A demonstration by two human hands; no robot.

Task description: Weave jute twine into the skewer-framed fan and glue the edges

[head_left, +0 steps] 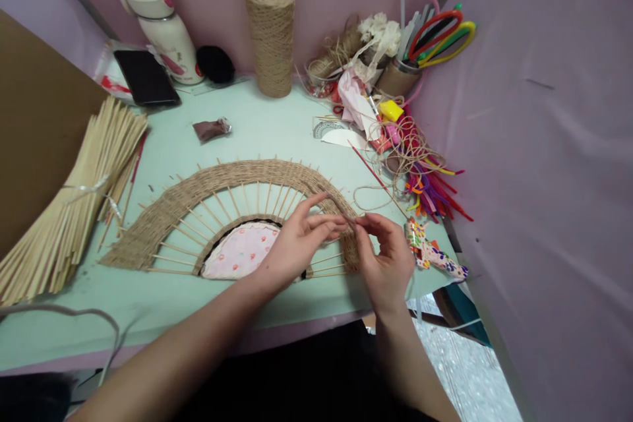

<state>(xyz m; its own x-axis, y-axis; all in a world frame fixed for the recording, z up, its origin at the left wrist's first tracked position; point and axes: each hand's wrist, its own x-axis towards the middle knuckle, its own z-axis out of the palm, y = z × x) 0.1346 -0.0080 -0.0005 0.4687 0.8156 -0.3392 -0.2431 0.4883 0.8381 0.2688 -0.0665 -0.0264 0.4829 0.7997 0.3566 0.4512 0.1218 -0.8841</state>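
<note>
A woven half-round fan [185, 201] with thin wooden ribs lies on the table, and a pale pink printed half-circle [237, 252] forms its centre. Over the fan's right side, my right hand [386, 254] pinches a thin brown strand [339, 202] between thumb and fingertips. The strand slants up and left from that pinch; its exact material is unclear. My left hand [304, 234] is beside it with the fingers stretched out, their tips touching or close to the strand. Both hands hide part of the fan's right half.
A bundle of flat wooden sticks [64, 211] lies at left. Along the back are a phone [146, 77], a bottle [165, 33], a twine cone [270, 39] and a small brown packet [210, 130]. Tangled twine [410, 151], pipe cleaners [435, 191] and a scissors holder [398, 77] crowd the right.
</note>
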